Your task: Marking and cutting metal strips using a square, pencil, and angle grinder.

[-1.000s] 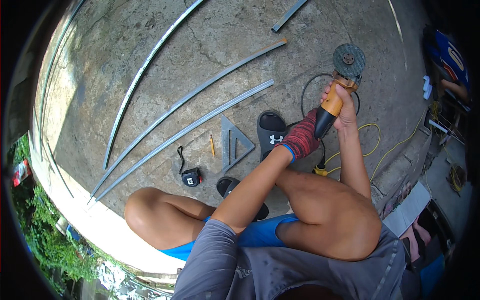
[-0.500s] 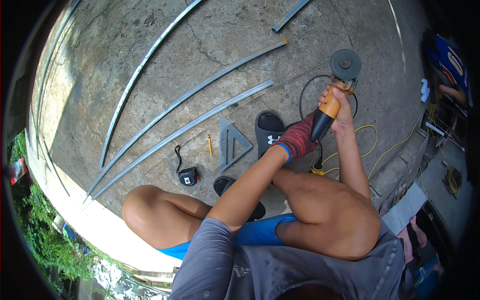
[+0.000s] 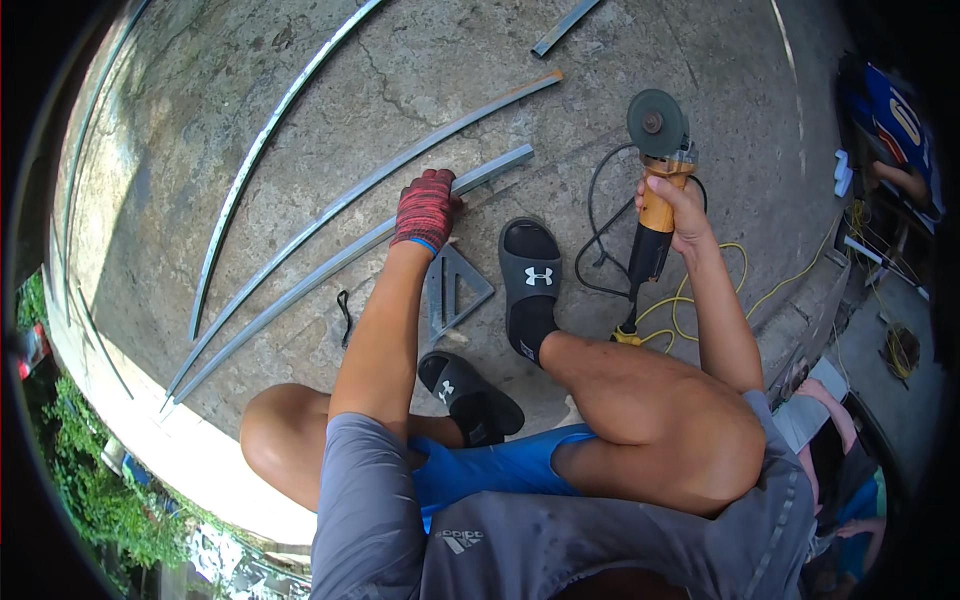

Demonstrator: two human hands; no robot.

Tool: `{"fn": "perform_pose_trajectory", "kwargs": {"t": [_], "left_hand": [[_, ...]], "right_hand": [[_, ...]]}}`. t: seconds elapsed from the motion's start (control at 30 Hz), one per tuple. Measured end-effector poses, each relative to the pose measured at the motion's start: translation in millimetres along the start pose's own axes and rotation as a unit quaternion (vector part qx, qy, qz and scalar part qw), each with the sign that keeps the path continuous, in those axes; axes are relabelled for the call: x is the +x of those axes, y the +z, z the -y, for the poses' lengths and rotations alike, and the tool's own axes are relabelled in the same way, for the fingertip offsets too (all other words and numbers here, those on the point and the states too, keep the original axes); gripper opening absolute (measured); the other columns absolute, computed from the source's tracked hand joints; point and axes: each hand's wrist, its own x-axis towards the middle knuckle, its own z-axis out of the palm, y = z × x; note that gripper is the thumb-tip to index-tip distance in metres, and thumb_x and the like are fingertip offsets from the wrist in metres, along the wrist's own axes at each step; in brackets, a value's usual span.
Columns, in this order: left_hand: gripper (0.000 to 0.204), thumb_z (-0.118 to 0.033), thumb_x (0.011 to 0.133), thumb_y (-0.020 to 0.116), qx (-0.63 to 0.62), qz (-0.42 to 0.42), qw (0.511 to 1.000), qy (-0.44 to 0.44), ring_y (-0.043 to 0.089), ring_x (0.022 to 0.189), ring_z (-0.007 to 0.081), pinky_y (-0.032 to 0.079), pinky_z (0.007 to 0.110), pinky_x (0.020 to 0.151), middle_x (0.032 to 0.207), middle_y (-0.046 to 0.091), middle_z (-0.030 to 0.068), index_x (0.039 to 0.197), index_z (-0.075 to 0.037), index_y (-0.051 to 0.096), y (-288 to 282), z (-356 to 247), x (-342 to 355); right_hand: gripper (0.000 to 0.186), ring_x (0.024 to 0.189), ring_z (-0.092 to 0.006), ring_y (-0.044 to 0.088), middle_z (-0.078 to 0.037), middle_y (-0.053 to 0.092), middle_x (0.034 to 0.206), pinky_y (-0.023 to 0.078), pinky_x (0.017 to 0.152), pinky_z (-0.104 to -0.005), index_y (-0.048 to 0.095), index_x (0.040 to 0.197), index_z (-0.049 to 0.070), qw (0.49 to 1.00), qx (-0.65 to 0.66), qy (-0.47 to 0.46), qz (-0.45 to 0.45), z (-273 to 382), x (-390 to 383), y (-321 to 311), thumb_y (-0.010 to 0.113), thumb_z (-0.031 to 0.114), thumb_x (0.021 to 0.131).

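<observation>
My right hand (image 3: 675, 212) grips an orange-and-black angle grinder (image 3: 657, 208), its disc (image 3: 650, 122) raised at the top end and its cord looping beside it. My left hand (image 3: 425, 213), in a red-and-black knit glove, is closed on the nearest metal bar (image 3: 497, 165), which lies lengthwise across the concrete. Just below that hand lies a grey triangular square (image 3: 462, 300). A black strap (image 3: 344, 318) shows beside my left forearm; the tape measure and pencil are hidden behind the arm. My crossed legs and sandalled feet are close below.
More long metal bars (image 3: 285, 110) and a short piece (image 3: 565, 25) lie on the cracked concrete (image 3: 440, 60). A yellow extension cord (image 3: 740, 275) winds at the right. Another person's arm (image 3: 895, 178) shows at the far right edge, near a blue item (image 3: 890, 110). Greenery (image 3: 80, 460) borders the lower left.
My left hand has let go of the grinder's rear, moved left and closed on the nearest bar. My right hand still holds the grinder, now slightly further left and more upright.
</observation>
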Motion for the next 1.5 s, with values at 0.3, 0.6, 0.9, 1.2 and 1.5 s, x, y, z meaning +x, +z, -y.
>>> {"fn": "perform_pose_trajectory", "kwargs": {"t": [0.3,0.6,0.9,1.2,1.5], "left_hand": [[0.043,-0.019,0.084,0.071,-0.034,-0.028,0.998,0.051,0.058,0.109,0.0354,0.047,0.044,0.095,0.116,0.062,0.0161,0.125,-0.014,0.062,-8.2,-4.0,3.9],[0.044,-0.022,0.080,0.074,0.014,-0.076,0.997,0.011,0.057,0.110,0.0307,0.046,0.043,0.092,0.115,0.064,0.0084,0.124,-0.024,0.066,21.5,-0.6,5.9],[0.042,-0.023,0.081,0.074,-0.023,-0.076,0.997,-0.018,0.060,0.109,0.0291,0.046,0.043,0.093,0.116,0.066,0.0038,0.122,-0.029,0.069,17.6,-0.9,2.4],[0.038,-0.021,0.082,0.073,-0.020,-0.055,0.997,-0.047,0.060,0.110,0.0263,0.046,0.043,0.095,0.119,0.066,0.0011,0.118,-0.032,0.070,16.0,-3.2,6.1],[0.041,-0.027,0.082,0.075,-0.032,-0.028,0.998,-0.047,0.058,0.113,0.0269,0.044,0.043,0.097,0.118,0.066,0.0028,0.123,-0.031,0.069,16.8,-0.9,9.8]], "right_hand": [[0.034,0.068,-0.0134,0.064,-0.004,0.065,0.084,0.054,0.064,-0.0300,0.061,0.103,0.001,0.967,-0.230,0.078,0.082,25.6,25.0,8.1,0.080,0.016,0.078],[0.029,0.066,-0.0108,0.062,-0.003,0.065,0.079,0.050,0.062,-0.0276,0.063,0.097,-0.001,0.903,-0.394,0.088,0.148,38.1,57.0,26.2,0.079,0.012,0.076],[0.035,0.072,-0.0151,0.064,-0.008,0.069,0.083,0.052,0.068,-0.0311,0.066,0.094,-0.004,0.842,-0.508,0.065,0.167,36.1,96.1,35.9,0.081,0.018,0.070],[0.048,0.080,-0.0184,0.065,-0.011,0.069,0.089,0.052,0.075,-0.0327,0.066,0.101,-0.006,0.816,-0.548,0.064,0.174,29.8,109.2,30.1,0.083,0.022,0.067],[0.049,0.081,-0.0191,0.066,-0.012,0.070,0.090,0.052,0.076,-0.0330,0.065,0.102,-0.006,0.801,-0.569,0.062,0.175,21.7,114.2,24.3,0.083,0.023,0.067]]}}
